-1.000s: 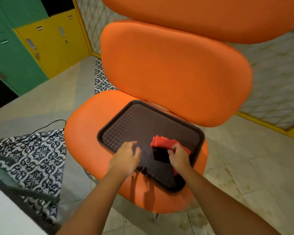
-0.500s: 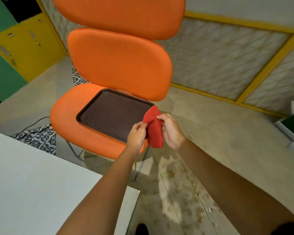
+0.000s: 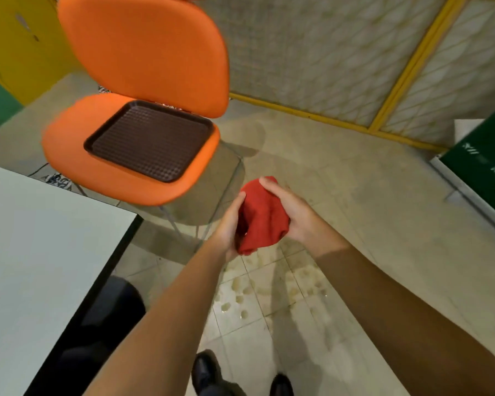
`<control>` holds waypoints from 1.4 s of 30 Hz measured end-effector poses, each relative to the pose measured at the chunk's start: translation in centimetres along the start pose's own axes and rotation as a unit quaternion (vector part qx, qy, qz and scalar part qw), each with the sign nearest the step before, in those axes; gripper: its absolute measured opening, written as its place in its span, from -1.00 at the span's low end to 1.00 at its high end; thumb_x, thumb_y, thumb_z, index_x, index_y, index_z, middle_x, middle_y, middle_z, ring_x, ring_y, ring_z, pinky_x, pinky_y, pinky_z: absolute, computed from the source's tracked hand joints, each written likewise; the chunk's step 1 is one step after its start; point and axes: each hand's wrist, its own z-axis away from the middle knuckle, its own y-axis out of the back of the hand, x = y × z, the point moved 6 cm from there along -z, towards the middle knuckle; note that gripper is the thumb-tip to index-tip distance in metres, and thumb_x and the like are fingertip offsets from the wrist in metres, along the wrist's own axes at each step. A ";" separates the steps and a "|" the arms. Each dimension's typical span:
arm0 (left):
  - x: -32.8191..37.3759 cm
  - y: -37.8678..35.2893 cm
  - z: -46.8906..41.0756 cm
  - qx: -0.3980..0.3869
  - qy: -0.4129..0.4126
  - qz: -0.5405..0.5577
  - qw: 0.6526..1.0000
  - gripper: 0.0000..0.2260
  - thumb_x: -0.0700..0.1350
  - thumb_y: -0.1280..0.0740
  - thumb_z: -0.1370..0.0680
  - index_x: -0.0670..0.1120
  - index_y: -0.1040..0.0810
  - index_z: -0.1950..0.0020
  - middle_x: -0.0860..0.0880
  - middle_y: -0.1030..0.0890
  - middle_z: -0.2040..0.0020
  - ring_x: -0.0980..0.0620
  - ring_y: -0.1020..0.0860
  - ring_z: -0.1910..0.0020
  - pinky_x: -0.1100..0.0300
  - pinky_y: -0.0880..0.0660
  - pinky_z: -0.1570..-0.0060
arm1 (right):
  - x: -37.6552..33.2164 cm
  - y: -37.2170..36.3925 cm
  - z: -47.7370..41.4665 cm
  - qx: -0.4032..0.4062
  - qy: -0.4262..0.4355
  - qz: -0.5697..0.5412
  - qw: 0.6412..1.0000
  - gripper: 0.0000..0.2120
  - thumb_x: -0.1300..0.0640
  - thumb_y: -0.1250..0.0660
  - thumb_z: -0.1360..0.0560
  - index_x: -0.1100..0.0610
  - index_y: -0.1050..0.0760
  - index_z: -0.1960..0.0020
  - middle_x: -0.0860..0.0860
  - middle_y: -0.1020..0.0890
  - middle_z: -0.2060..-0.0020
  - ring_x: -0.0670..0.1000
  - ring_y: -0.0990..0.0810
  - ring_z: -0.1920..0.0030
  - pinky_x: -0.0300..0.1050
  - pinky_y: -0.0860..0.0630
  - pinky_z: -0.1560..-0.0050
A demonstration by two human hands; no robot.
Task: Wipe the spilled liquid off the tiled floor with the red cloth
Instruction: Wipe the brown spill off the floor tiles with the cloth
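Red fabric cloth (image 3: 262,221) is gripped, bunched, by left hand (image 3: 227,227) and right hand (image 3: 296,214). Likely wadded for wiping pale spilled liquid (image 3: 269,290) on nearer beige tiled floor (image 3: 355,195).

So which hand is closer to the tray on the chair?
Left. The left hand holds the cloth on the side toward the tray; the right hand is on the cloth's far side.

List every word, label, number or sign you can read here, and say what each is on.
Nothing here can be read.
Green board: white marks, too blurred to read.
Yellow lockers: small grey marks, too blurred to read.
The cloth and tray show no text.
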 end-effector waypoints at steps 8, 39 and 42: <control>-5.8 0.6 -5.7 -0.039 -0.022 0.006 0.999 -0.56 0.14 -0.34 -0.39 0.05 -0.43 -0.22 0.08 -0.55 -0.10 0.12 -0.50 -0.10 0.18 -0.46 0.12 | 6.9 8.1 -1.8 0.016 -0.103 -0.025 0.994 -0.64 -0.04 -0.17 -0.54 0.20 -0.46 -0.17 0.13 -0.61 0.08 0.07 -0.59 0.14 -0.07 -0.53 0.14; -24.0 7.5 -31.2 -0.077 -0.223 0.036 0.971 -0.67 -0.02 -0.25 -0.54 -0.03 -0.38 -0.29 0.02 -0.55 0.05 0.04 -0.55 0.12 0.19 -0.57 0.32 | 25.3 18.9 -24.7 0.154 0.367 0.430 0.810 -0.57 0.00 -0.36 -0.41 0.00 -0.38 -0.24 0.16 -0.44 -0.10 0.09 -0.46 -0.10 0.02 -0.38 -0.23; -26.3 7.0 -31.0 -0.082 -0.208 0.062 0.973 -0.69 0.00 -0.27 -0.53 -0.04 -0.43 -0.25 0.02 -0.54 0.04 0.00 -0.52 0.01 0.12 -0.57 0.18 | 27.2 19.7 -23.6 0.090 0.363 0.401 0.836 -0.55 0.01 -0.29 -0.48 0.01 -0.31 -0.34 0.10 -0.41 -0.16 0.04 -0.44 -0.17 -0.19 -0.42 -0.16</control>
